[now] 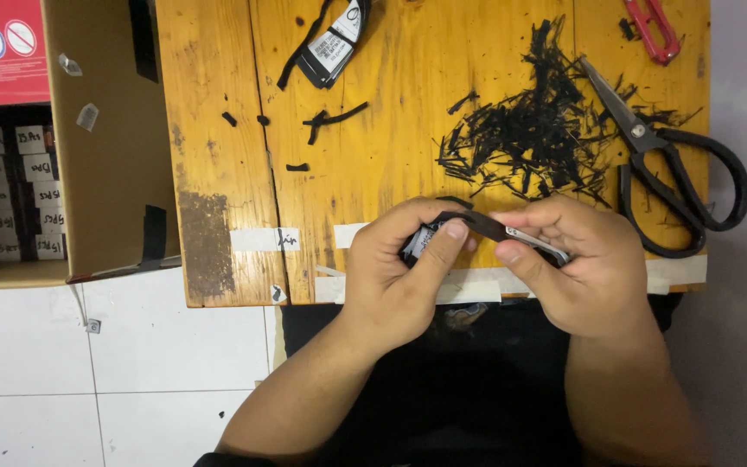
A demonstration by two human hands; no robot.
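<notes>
Over the near edge of the worn wooden table, the person held a small black strap piece between both hands. The left hand was curled around the bundled end of it, where a pale label showed, with the thumb pressed along the top; the right hand pinched the other end, where a thin silvery part lay against the fingers. Both hands were closed on the piece, which sat clear of the tabletop, just above the strips of white tape along the edge. By the look of it, the step in hand was fitting or working the metal part onto the strap, and the next move would call for a steady grip from the left hand while the right eased the part along, judged only from how the fingers lay. Behind the hands lay a heap of black trimmings, large black scissors to the right of it, a red-handled tool at the far corner, and another labelled black piece near the far edge. To the left stood an open cardboard box, and beside it rows of small dark packets with white labels were packed upright; their contents could not be made out.
</notes>
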